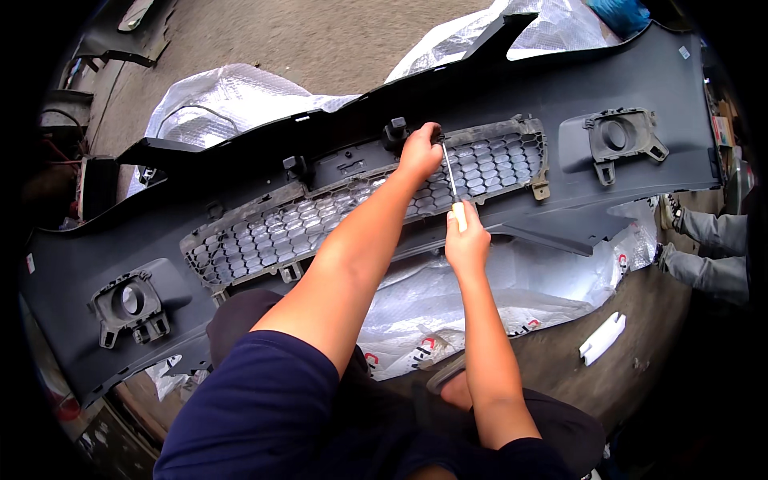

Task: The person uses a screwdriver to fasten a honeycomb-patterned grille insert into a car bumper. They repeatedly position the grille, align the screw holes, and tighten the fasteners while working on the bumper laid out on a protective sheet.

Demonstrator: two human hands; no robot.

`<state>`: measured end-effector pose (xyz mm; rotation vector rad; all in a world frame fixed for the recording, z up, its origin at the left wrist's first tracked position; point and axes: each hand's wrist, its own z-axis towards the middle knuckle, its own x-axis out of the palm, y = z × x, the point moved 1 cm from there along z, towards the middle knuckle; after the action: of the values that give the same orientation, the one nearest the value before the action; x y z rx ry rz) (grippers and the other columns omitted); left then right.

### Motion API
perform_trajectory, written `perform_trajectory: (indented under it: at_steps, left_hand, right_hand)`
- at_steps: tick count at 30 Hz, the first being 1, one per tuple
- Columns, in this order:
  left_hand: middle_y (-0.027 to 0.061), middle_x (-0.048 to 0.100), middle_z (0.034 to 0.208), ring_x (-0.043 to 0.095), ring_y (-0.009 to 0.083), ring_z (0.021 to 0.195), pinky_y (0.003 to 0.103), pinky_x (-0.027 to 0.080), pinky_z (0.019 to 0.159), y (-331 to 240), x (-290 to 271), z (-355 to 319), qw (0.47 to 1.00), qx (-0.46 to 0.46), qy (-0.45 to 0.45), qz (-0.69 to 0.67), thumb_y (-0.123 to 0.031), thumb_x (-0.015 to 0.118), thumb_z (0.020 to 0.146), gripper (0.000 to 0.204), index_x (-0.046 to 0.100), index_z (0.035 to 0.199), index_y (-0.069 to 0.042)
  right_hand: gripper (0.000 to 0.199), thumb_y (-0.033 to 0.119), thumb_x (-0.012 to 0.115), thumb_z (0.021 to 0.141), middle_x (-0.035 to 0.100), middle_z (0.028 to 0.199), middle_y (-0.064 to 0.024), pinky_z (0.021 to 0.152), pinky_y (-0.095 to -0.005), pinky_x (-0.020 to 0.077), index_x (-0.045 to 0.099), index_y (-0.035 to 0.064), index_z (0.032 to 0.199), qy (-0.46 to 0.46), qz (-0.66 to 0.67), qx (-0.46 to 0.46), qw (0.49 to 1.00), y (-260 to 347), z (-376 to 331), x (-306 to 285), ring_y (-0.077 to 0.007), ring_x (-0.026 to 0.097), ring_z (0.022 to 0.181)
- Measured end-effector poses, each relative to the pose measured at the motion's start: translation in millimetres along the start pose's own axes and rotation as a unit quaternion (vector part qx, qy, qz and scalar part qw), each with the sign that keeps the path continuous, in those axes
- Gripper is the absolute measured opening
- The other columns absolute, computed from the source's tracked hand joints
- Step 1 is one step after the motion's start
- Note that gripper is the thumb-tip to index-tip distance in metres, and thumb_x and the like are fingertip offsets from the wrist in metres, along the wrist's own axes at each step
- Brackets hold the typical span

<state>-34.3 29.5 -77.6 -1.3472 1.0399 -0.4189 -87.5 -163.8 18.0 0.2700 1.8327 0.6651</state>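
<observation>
A large black car bumper (656, 72) lies across the view, its inner side showing. Along its middle runs a honeycomb mesh grille (500, 156). In my right hand (468, 244) is a screwdriver (458, 214) with a pale yellow handle, its long metal shaft pointing away from me over the grille. My left hand (422, 152) is closed at the grille's upper edge, beside the screwdriver's tip. Its fingertips are partly hidden, so what they pinch cannot be made out. Just left of that hand, a small black block (394, 132) stands up from the bumper.
Fog lamp brackets (620, 140) sit at both ends of the bumper. Silvery bubble wrap (480, 296) lies underneath and beyond it. A white foam piece (602, 338) is on the ground at right, near another person's legs (708, 252). Dark parts (120, 44) stand at far left.
</observation>
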Motion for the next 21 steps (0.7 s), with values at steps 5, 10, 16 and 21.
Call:
perform_trajectory:
  at_steps: [5, 10, 16, 21]
  left_hand:
    - [0.0212, 0.067, 0.118, 0.063, 0.0328, 0.115, 0.038, 0.048, 0.102, 0, -12, 1, 1.0, -0.014, 0.003, 0.02, 0.0, 0.052, 0.077, 0.045, 0.059, 0.12, 0.001]
    - [0.0221, 0.067, 0.114, 0.064, 0.0341, 0.11, 0.039, 0.049, 0.098, -1, -1, -1, 1.0, 0.016, -0.005, 0.014, -0.001, 0.052, 0.076, 0.044, 0.06, 0.118, 0.0]
    - [0.0217, 0.067, 0.113, 0.065, 0.034, 0.108, 0.039, 0.05, 0.097, 1, 5, -5, 1.0, 0.015, -0.003, 0.015, -0.002, 0.052, 0.076, 0.043, 0.06, 0.119, 0.0]
    - [0.0207, 0.067, 0.114, 0.064, 0.0343, 0.109, 0.038, 0.049, 0.097, 8, -2, -9, 0.999, 0.001, 0.012, 0.03, -0.002, 0.053, 0.077, 0.043, 0.06, 0.119, -0.001]
  right_hand:
    - [0.039, 0.036, 0.053, 0.099, 0.052, 0.076, -0.0034, 0.047, -0.0272, 0.0247, 0.058, 0.007, 0.125, 0.269, 0.7, 0.385, 0.538, -24, 15, 2, -0.0113, 0.031, 0.048]
    - [0.039, 0.037, 0.056, 0.098, 0.058, 0.076, -0.0055, 0.042, -0.0284, 0.0332, 0.058, 0.0072, 0.124, 0.124, 0.359, 0.184, 0.907, -26, 3, 14, -0.0131, 0.043, 0.042]
    - [0.039, 0.036, 0.057, 0.097, 0.059, 0.076, -0.0061, 0.042, -0.0285, 0.0345, 0.059, 0.0054, 0.123, 0.084, 0.286, 0.149, 0.943, -20, -1, 12, -0.0129, 0.045, 0.042]
    - [0.039, 0.034, 0.058, 0.097, 0.06, 0.076, -0.0066, 0.043, -0.0286, 0.0355, 0.059, 0.0038, 0.122, 0.234, 0.622, 0.397, 0.634, -24, 3, 5, -0.0128, 0.046, 0.043]
